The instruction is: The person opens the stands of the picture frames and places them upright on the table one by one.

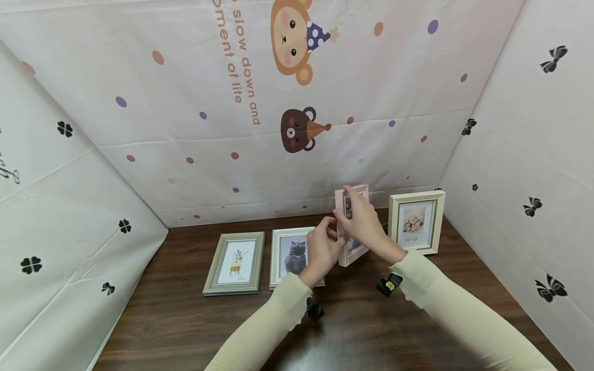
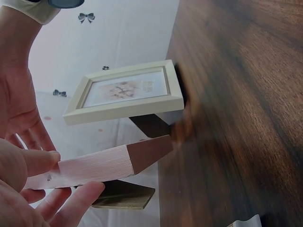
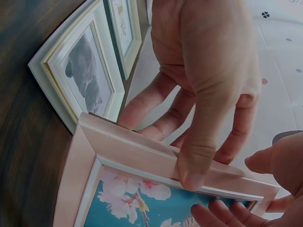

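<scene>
A pink picture frame point(image 1: 355, 256) with pink blossoms on blue stands upright, slightly turned, near the back of the table. My left hand point(image 1: 322, 248) pinches its left side, thumb at the front and fingers behind, close to the dark support leg point(image 2: 125, 196). Higher up, my right hand point(image 1: 364, 219) grips the frame near its top, some fingers lying over the picture. The lower part of the frame's face is partly hidden by my hands in the head view. Just left of it lies the white frame point(image 1: 276, 257) with a grey cat, partly covered by my left hand.
A cream frame point(image 1: 393, 221) with a flower picture stands propped at the right. At the left lies a grey-green frame point(image 1: 213, 263) with a plant drawing. Patterned cloth walls point(image 1: 260, 175) enclose the brown wooden table point(image 1: 185, 319) at the back and both sides.
</scene>
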Available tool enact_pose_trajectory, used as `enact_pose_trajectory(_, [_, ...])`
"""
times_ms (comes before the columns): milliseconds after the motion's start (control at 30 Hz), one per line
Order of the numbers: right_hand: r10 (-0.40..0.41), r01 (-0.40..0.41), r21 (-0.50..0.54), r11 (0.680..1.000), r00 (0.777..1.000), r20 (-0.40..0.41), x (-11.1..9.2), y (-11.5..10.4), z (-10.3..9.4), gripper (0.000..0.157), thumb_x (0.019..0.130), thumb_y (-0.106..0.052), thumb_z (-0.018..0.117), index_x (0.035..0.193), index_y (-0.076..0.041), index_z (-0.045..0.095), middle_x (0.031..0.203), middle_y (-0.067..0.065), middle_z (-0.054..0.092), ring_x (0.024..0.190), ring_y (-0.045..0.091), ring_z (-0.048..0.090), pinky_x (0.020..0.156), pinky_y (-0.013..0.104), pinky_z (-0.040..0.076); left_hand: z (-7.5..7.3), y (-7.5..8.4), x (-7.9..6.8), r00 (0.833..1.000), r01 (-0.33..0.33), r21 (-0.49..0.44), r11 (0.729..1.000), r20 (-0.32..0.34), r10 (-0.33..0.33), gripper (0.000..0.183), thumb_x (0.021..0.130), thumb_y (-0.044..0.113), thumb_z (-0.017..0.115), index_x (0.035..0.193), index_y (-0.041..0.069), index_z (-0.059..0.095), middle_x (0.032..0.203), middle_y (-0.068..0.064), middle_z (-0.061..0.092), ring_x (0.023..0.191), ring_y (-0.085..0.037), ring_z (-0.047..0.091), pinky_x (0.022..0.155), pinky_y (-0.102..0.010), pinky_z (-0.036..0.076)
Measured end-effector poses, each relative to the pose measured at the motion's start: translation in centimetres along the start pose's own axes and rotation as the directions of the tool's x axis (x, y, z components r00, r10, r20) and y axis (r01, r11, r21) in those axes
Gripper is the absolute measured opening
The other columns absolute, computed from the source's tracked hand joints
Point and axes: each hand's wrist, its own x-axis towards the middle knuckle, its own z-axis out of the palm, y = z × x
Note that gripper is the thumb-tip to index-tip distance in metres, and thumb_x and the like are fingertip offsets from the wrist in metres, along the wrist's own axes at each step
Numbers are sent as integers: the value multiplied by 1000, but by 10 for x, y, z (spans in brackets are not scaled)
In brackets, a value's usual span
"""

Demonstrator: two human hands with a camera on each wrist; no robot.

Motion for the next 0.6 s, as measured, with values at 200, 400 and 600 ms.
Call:
enact_pose_trajectory(200, [3,-3,-2,1000,1000,-20,-1,-1,4,69,97,-17,72,153,2,38,110,25,62,81,34,60,62,46,50,3,-1,-1,1000,6,-11,1000,-6,-6,31,79,11,87,106,12,72,70,1,67,59,-4,60,55,-18,50])
enact_pose_trajectory(400, [4,-4,6,1000,1000,-18,-2,-1,7,69,96,-14,73,153,2,38,107,25,61,78,32,60,60,44,50,4,-2,-2,1000,3,-24,1000,-12,-3,30,79,12,87,106,11,73,70,1,68,59,-4,61,55,-18,51])
enact_pose_trajectory(600, [-3,4,29,1000,1000,-26,-2,0,9,68,96,-11,73,153,2,39,109,24,61,80,34,61,63,45,51,5,-3,-2,1000,7,-29,1000,-16,-7,31,79,12,87,107,11,73,70,1,69,60,-5,63,56,-19,53])
